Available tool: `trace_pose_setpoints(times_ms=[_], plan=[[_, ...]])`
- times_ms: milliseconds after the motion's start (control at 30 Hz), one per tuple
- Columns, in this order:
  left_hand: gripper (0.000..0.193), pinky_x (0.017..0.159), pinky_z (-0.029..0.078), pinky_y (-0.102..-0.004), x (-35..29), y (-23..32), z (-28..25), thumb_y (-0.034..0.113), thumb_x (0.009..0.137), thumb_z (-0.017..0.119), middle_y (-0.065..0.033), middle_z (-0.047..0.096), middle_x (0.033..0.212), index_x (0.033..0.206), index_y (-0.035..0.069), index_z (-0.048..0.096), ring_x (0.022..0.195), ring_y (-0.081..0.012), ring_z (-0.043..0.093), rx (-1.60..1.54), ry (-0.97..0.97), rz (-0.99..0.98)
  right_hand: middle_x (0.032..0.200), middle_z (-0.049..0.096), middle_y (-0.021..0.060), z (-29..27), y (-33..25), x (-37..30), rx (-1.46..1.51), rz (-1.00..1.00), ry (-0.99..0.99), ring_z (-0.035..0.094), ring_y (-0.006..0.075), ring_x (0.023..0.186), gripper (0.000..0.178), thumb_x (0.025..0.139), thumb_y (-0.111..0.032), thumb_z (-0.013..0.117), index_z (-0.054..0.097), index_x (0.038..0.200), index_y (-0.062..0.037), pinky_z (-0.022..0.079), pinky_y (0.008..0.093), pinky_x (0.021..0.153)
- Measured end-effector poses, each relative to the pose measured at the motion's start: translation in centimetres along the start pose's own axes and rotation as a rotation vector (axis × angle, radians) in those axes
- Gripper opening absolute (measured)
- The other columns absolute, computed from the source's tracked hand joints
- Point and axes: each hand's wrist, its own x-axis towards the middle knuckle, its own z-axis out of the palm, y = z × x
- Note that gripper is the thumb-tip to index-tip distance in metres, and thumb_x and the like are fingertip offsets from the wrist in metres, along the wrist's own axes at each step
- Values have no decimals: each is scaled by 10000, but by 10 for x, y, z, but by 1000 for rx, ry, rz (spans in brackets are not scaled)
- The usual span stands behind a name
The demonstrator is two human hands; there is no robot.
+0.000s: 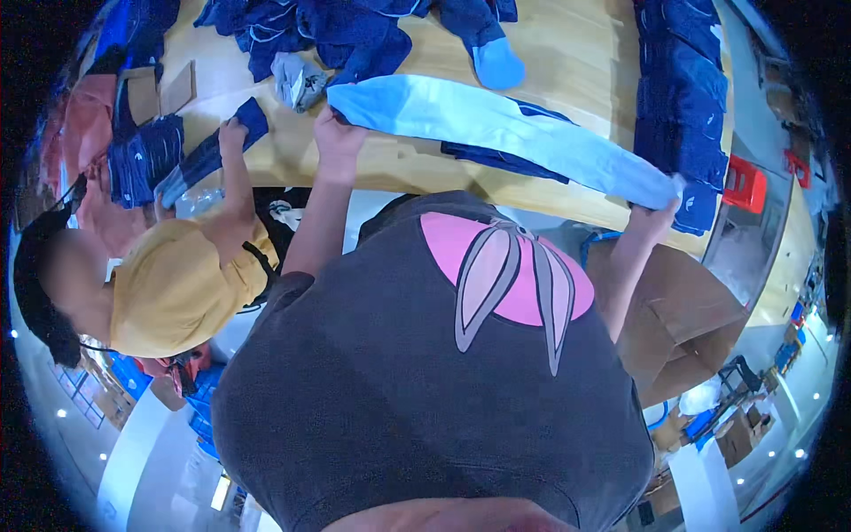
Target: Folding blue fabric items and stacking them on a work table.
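Cloth strip (496,124), long, narrow and pale blue, stretches between my two hands above the near part of the wooden, yellowish-tan table (585,53). It looks soft and plain, nearly white left of its middle and turning bluer toward both ends; the left end is rounded and deepest in colour. Its long edges bow upward in the middle, and faint soft folds run near the right end.

My left hand (341,133) is closed on the strip's left end, the fingertips partly hidden behind the cloth. My right hand (656,215) is closed too, pinching the right end, which sits lower in view beside a long row of folded navy-blue garments (678,89).

Dark navy fabric (496,158) shows behind the strip, lying on the table. Farther back I see a loose heap of navy garments (328,31) and a crumpled light-grey cloth (299,82).
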Motion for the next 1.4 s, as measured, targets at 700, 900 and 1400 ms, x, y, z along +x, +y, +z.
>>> trace_pose_setpoints(times_ms=[700, 900, 1400], plan=[[135, 791, 463, -259, -77, -84, 159, 4, 874, 606, -57, 658, 1001, 996, 46, 647, 856, -179, 584, 934, -740, 333, 1012, 674, 77, 64, -38, -57, 295, -138, -386, 609, 159, 857, 210, 949, -118, 579, 674, 1107, -16, 478, 254, 772], [352, 976, 440, -377, -59, -208, 137, 76, 808, 670, -131, 519, 1306, 1159, 81, 633, 1137, -300, 533, 1707, -1247, 538, 907, 684, 105, 31, 8, -57, 415, 156, -233, 606, 169, 785, 218, 937, -101, 541, 684, 1043, 23, 475, 256, 727], [506, 861, 472, -368, 22, -146, 77, 427, 930, 552, -136, 602, 1128, 1234, 22, 554, 969, -250, 586, 1327, 17, 153, 1014, 628, 118, 79, 107, -9, 562, 504, -255, 595, 194, 894, 352, 973, -256, 499, 590, 1196, 1, 483, 285, 761]])
